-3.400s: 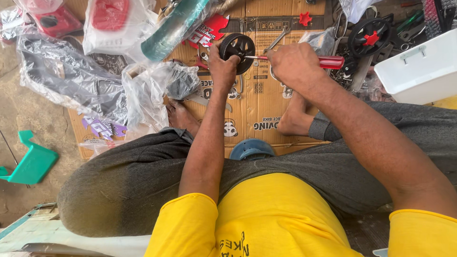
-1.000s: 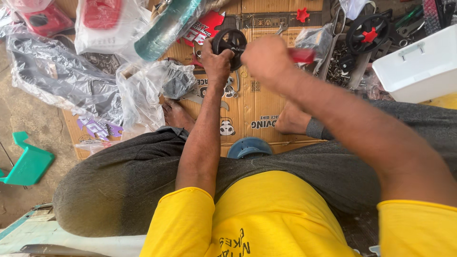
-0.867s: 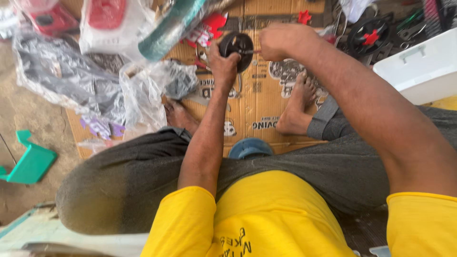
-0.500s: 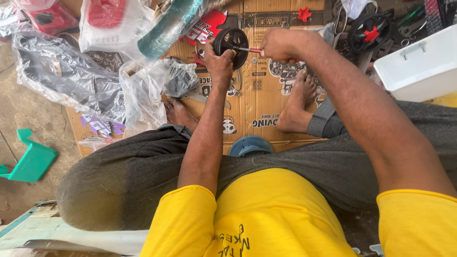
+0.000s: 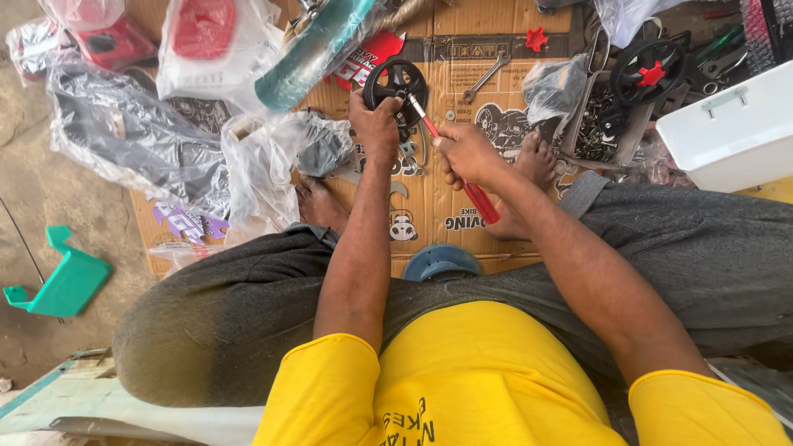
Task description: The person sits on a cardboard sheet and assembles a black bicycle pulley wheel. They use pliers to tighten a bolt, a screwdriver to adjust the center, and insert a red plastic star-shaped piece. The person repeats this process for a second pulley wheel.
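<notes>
Two hands working: left hand [image 5: 376, 124] is gripping a small black wheel [image 5: 396, 83] above the flattened cardboard [image 5: 450, 215], bracing it; right hand [image 5: 464, 153] is clenching a red-handled screwdriver [image 5: 462, 177], tip angled into the hub for leverage.

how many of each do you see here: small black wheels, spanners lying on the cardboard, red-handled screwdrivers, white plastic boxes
small black wheels: 2, one held in the left hand at, one with a red hub at
spanners: 1
red-handled screwdrivers: 1, in the right hand
white plastic boxes: 1
total: 5
</notes>
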Available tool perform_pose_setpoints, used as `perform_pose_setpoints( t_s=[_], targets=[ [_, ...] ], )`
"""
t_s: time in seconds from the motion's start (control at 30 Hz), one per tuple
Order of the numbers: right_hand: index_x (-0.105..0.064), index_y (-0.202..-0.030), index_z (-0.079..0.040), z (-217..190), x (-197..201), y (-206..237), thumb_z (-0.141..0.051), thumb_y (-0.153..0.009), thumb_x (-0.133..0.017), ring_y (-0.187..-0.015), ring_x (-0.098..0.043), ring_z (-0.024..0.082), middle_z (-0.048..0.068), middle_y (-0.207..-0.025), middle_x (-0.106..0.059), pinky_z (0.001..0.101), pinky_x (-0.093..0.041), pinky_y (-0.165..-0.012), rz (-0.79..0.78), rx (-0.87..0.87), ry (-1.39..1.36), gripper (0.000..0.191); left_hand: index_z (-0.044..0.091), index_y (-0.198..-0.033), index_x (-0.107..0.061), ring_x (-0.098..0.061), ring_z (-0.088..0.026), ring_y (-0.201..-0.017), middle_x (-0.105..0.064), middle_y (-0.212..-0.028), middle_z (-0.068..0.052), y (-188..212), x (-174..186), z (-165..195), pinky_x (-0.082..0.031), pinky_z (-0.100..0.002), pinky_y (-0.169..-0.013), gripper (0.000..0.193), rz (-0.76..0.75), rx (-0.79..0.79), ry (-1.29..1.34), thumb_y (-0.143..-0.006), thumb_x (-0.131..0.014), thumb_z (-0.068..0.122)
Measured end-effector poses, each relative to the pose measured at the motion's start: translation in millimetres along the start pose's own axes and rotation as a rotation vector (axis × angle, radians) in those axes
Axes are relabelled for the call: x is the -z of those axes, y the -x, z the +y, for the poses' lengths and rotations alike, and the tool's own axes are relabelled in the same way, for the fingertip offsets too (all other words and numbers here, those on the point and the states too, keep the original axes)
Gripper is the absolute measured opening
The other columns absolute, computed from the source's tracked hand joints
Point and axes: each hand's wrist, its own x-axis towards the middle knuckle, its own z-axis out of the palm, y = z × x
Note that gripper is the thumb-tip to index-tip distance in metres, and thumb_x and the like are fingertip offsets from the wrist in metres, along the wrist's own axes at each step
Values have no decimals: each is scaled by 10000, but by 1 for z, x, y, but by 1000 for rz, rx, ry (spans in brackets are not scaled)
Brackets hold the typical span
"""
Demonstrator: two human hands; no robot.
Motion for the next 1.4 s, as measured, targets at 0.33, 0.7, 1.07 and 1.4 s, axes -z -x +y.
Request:
perform_pose_setpoints(
  t_s=[0.33, 0.7, 1.07, 1.4],
  targets=[
    [-581, -944, -11, -18, -17, 16, -194, -1056, -521, -462, -589, 158, 61, -644, -577, 317, -502, -382, 13, 16, -180, 223, -6, -954, -588, -600, -139, -693, -636, -835, -50, 11, -4, -3, -538, -296, -634, 338, 36, 38, -2, -655, -745, 12],
    [-603, -900, -6, -25, -32, 26, -161, -1029, -526, -453, -620, 177, 82, -638, -611, 342, -507, -354, 115, 6, -220, 216, 16, -969, -591, -591, -153, -745, -615, -871, -46, 21, -6, -7, -528, -310, -703, 335, 48, -85, -61, -672, -745, 29],
    [-642, -995, -59, -6, -3, 9, -191, -1044, -548, -435, -556, 103, 17, -615, -554, 274, -455, -355, 10, -8, -107, 169, 7, -989, -617, -634, -166, -746, -663, -873, -68, 5, 3, -5, -556, -306, -704, 372, -73, -48, -65, -638, -741, 13],
    [-639, -1176, -48, 58, 6, -49, -233, -1120, -567, -680, -632, 181, 88, -834, -651, 343, -520, -590, 207, 590, 451, 206, -9, -1024, -595, -656, -171, -785, -686, -890, -95, -11, 8, 2, -565, -307, -758, 395, -152, -90, -156, -657, -739, 14]
  ],
)
